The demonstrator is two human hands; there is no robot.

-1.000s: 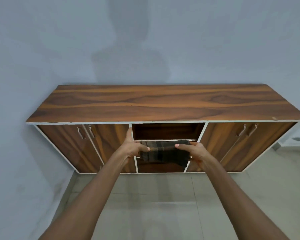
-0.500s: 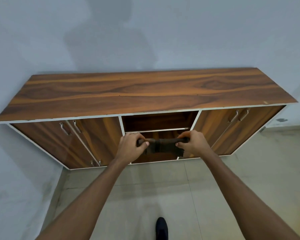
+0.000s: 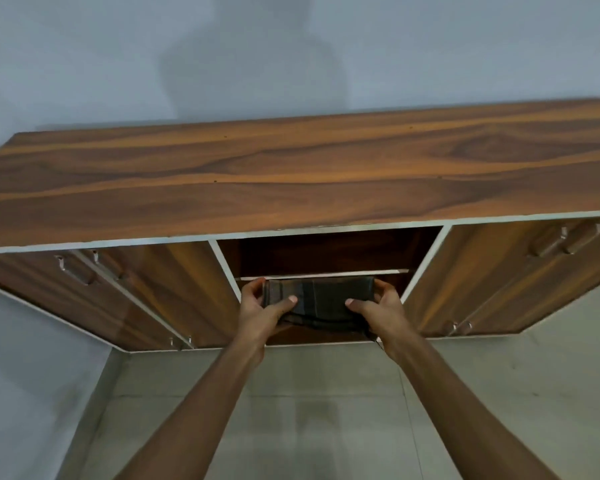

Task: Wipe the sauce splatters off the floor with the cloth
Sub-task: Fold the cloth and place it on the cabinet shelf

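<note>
The cloth (image 3: 321,299) is seen to be dark grey-brown, crossed by faint checked lines. The cabinet (image 3: 291,178) is patterned in streaked brown wood grain and edged in white. The wall (image 3: 84,64) is coloured pale blue-grey, the floor (image 3: 326,410) light grey.

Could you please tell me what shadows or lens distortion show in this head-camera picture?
Head view: the person's shadow falls soft on the wall behind the cabinet; the wide lens bends the cabinet's front edge and splays its doors; the dark cloth, held by the left hand and right hand, shows little detail.
</note>
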